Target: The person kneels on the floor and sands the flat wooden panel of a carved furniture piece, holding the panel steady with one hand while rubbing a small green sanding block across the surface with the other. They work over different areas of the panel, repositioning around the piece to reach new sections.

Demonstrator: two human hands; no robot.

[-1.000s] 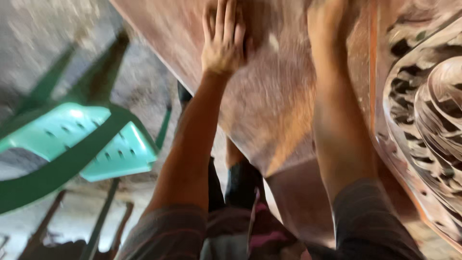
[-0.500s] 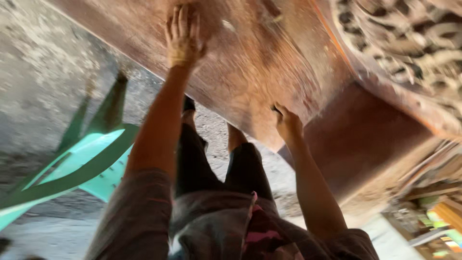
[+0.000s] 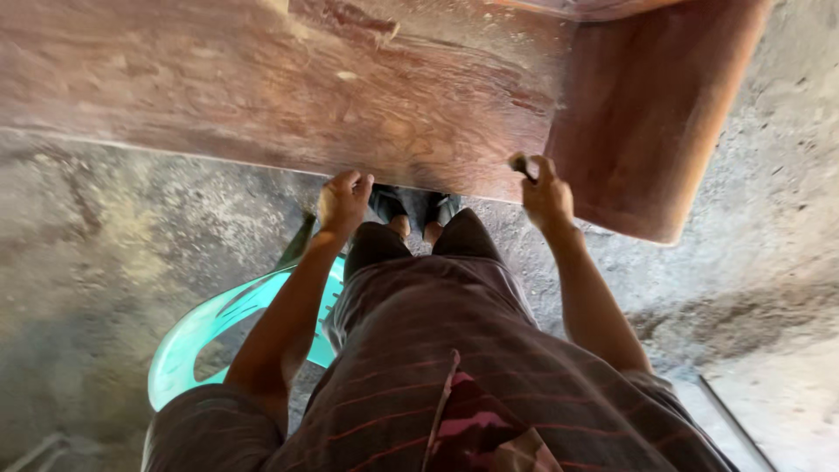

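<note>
L hand [image 3: 343,200] curled on near edge of reddish wood slab [image 3: 288,96], gripping it. R hand [image 3: 545,192] clenched on small dark object [image 3: 521,164] at slab edge. Green plastic chair [image 3: 205,328] near-left.

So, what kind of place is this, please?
Probably a woodworking yard or workshop: a big reddish wood slab that both hands grip at its edge, a rough dusty concrete floor, and a green plastic chair.

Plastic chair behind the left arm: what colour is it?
Turquoise green; the plastic chair shows best in the head view, beside the left arm.
</note>
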